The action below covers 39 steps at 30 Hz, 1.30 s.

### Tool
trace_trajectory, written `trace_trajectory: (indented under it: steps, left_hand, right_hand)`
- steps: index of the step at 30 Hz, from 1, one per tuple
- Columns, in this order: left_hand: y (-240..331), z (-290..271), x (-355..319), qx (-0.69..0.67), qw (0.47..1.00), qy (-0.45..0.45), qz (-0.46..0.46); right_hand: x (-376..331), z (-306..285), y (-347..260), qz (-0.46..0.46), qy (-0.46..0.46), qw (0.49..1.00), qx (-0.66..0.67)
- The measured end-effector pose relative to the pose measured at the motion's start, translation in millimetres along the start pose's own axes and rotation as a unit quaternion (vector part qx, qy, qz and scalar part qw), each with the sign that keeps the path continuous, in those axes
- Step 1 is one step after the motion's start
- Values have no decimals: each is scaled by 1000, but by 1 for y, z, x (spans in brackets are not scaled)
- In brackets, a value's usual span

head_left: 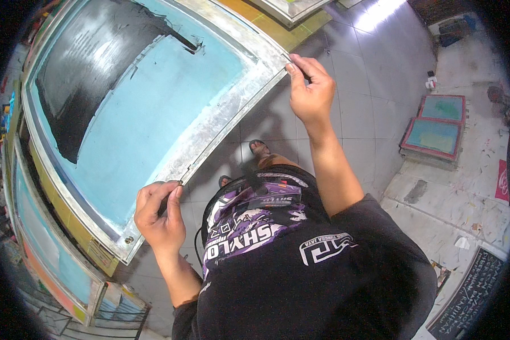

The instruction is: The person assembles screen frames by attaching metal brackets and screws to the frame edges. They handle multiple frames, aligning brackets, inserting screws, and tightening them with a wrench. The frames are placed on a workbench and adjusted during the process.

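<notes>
A large screen printing frame [226,105] with a pale, stained rim and light-blue mesh lies tilted across the upper left. Black ink [79,85] coats the mesh's far left part, ending in a ragged edge with a dark streak toward the upper right. At the frame's near edge, close to the lower corner, my left hand [160,212] is closed in a pinch. My right hand [313,90] pinches the same edge near its right corner. Small dark bits show at the fingertips; I cannot make out what they are.
More framed screens [45,238] stand below and left of the large one. Another frame corner [292,11] juts in at the top. Two small red-rimmed screens [436,133] lie at the right. A written-on black board [467,294] is at the lower right. Grey tiles [351,113] cover the floor.
</notes>
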<state>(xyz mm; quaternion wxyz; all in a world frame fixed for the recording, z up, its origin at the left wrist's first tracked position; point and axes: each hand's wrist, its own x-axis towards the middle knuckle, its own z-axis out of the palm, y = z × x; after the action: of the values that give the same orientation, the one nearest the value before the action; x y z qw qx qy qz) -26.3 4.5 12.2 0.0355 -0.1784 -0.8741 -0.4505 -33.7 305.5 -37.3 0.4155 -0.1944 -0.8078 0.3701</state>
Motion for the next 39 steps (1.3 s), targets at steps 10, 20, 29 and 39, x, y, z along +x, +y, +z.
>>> trace_trajectory:
  steps: [10,20,29,39]
  left_hand:
    - [1,-1,2,12,1000,-6,1]
    - [1,1,0,-8,1000,-1,-20]
    - [0,4,-2,21,999,23,20]
    - [8,13,-4,57,996,66,20]
  right_hand:
    - [29,-35,-15,-71,-171,979,-90]
    - [16,-18,-16,-69,-87,987,-118]
    - [19,-25,-10,-88,-97,988,-85]
    - [35,-29,-9,-167,-173,967,-81]
